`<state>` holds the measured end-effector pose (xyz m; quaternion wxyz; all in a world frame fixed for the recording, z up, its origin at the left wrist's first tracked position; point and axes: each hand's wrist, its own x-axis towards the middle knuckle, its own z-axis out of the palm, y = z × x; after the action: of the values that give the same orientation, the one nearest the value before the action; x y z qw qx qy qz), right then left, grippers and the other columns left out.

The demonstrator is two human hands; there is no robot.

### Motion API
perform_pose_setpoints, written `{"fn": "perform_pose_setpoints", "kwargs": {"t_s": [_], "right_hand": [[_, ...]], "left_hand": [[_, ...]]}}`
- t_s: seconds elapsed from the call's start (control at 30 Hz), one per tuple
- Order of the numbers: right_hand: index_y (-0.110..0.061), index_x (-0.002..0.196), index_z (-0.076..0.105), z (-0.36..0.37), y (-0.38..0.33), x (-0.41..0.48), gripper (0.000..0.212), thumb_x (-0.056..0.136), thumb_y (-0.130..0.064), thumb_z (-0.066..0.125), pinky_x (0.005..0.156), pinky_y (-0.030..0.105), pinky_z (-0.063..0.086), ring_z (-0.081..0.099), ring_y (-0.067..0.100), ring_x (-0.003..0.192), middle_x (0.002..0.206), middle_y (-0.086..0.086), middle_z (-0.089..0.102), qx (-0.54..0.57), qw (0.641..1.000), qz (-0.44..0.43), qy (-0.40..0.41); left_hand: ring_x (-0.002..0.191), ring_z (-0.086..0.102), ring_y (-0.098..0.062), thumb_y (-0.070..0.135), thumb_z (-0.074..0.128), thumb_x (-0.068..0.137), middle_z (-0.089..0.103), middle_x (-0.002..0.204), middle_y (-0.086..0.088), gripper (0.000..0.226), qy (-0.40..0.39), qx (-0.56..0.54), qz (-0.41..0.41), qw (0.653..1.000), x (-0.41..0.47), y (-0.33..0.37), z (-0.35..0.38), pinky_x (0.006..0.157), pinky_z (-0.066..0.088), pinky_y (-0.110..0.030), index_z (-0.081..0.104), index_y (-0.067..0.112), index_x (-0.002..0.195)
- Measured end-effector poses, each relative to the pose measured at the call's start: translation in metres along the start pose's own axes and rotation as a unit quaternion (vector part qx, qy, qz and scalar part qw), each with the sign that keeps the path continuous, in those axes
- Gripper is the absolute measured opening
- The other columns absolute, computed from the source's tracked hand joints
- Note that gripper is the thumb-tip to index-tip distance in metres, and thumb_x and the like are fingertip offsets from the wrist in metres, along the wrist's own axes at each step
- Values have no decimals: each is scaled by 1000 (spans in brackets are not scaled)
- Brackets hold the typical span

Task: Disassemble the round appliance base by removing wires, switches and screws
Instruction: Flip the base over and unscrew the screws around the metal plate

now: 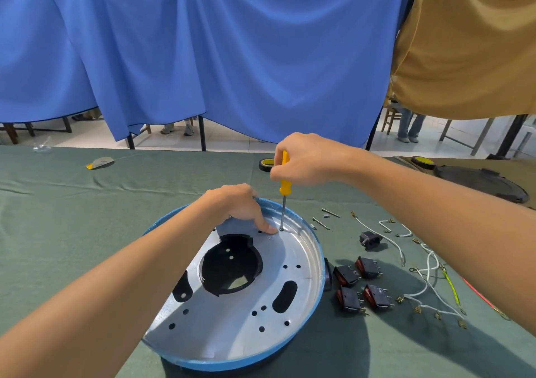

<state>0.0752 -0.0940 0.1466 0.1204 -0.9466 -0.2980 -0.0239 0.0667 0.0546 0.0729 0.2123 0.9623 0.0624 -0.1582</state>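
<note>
Blue-rimmed round base [320, 279] sitting near centre on green cloth [87, 232], metal plate facing up. Right hand [304, 160] gripping yellow screwdriver [284, 184] upright, tip standing at far side of the plate. Left hand [237, 203] holding the far rim, thumb pressing the plate just beside the tip. Four switches [362, 284], wires [429, 276] and loose screws [322, 222] lying right of the base.
</note>
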Motion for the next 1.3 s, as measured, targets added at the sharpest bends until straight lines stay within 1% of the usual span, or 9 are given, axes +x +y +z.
{"fn": "perform_pose_setpoints", "kwargs": {"t_s": [0.1,0.27,0.37,0.5,0.63,0.8,0.93,1.17,1.3], "right_hand": [[2,93,65,0,1,0,52,86,-50,61,54,30,33,42,20,62,66,7,50,-3,1000,0,21],[-20,86,68,-2,3,-3,11,80,-29,67,53,27,42,56,13,71,83,2,66,12,999,-33,11],[-17,88,67,-3,3,-2,20,83,-36,63,52,25,37,52,13,67,78,0,63,-6,1000,-23,-14],[-12,66,56,-6,1,-1,43,88,-49,60,48,27,30,41,18,56,57,2,47,-26,999,-19,-4],[-25,83,66,-8,-2,-4,9,82,-34,64,50,25,36,55,12,68,76,-3,63,-37,998,-40,-34],[-6,72,59,-3,-4,-1,50,87,-53,58,51,28,32,44,21,61,60,4,48,-45,999,-3,13],[-8,89,69,-5,-4,-1,24,82,-31,65,49,25,33,47,20,62,78,15,63,-31,999,-17,-5],[-12,61,56,-15,-5,-3,33,74,-32,78,47,23,39,45,14,52,51,-2,43,91,996,-4,2],[-10,73,51,-38,5,-1,28,89,-29,66,73,41,56,49,19,65,68,10,43,224,973,-20,55]], "left_hand": [[102,55,-26,55,81,62,57,106,-1,62,14,13,6,1000,1,-3,1,93,48,-43,54,20,107],[97,55,-24,61,78,62,58,101,0,56,18,26,25,999,5,-8,2,85,47,-40,53,24,95],[96,56,-24,61,78,62,58,101,-2,53,11,18,31,999,6,-9,2,82,48,-39,53,24,91],[96,54,-24,63,77,62,57,100,-1,51,11,26,32,999,6,-10,1,82,47,-39,50,28,86],[95,56,-23,64,76,62,59,101,-1,57,11,32,31,999,6,-9,2,85,49,-40,54,25,97],[96,55,-24,66,76,57,57,101,0,60,18,40,21,999,5,-9,1,88,49,-42,52,27,95],[99,55,-26,64,78,58,58,104,-1,62,16,34,20,999,4,-8,1,92,48,-45,54,25,99],[102,54,-27,64,77,61,56,106,-1,62,16,41,18,999,2,-6,1,95,45,-45,52,24,101],[99,55,-27,65,77,58,57,100,-1,57,21,37,18,999,0,-5,1,93,46,-45,52,25,89]]}}
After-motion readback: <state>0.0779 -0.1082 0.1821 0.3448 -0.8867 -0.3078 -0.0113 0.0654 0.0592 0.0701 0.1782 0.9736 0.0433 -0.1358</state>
